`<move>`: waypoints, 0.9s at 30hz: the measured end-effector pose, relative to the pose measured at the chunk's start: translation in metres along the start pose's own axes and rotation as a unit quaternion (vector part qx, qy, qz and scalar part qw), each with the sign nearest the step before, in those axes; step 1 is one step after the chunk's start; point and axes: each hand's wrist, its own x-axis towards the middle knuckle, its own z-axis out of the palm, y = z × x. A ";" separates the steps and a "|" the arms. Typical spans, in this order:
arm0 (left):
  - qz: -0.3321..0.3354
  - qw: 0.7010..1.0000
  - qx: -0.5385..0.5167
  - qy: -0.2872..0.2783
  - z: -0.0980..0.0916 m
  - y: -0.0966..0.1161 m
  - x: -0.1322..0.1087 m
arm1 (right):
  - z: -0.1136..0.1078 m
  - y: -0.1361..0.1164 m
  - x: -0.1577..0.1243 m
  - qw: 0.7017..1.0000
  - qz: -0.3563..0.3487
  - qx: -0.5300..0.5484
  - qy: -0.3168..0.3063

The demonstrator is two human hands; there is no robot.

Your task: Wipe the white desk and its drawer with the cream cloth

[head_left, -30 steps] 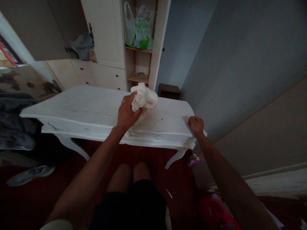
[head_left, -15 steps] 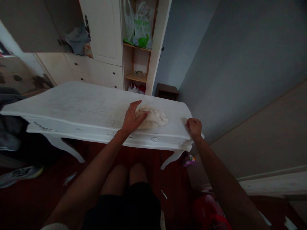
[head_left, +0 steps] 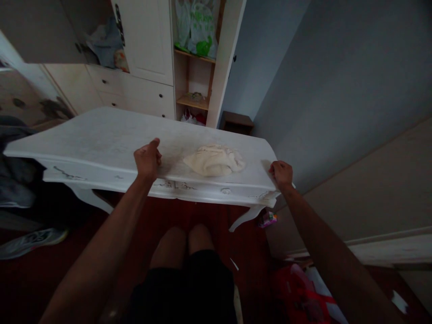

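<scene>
A crumpled cream cloth (head_left: 214, 161) lies on the white table (head_left: 111, 130), toward its right half near the front edge. My left hand (head_left: 147, 159) is held over the front part of the tabletop, left of the cloth and apart from it. Its fingers are curled into a fist with the thumb on top, and nothing shows in it. At the table's right end, my right hand (head_left: 281, 173) rests as a closed fist by the edge, also with nothing visible in it. Greyish smudges mark the tabletop between my left hand and the cloth.
Beyond the table stands a white cabinet (head_left: 145, 45) with drawers and open shelves holding plastic bags (head_left: 202, 29). A small brown box-like stand (head_left: 238, 122) sits by the grey wall (head_left: 337, 81). A red bag (head_left: 297, 292) and a shoe (head_left: 33, 243) lie on the floor.
My left hand has come off the cloth, moved left and closed. The cloth lies uncovered. My right hand stays a fist at the table's right end; the view has shifted slightly.
</scene>
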 end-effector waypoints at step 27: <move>0.058 0.986 0.020 -0.154 -0.026 -0.017 0.033 | -0.003 -0.019 -0.012 0.999 0.033 -0.033 0.022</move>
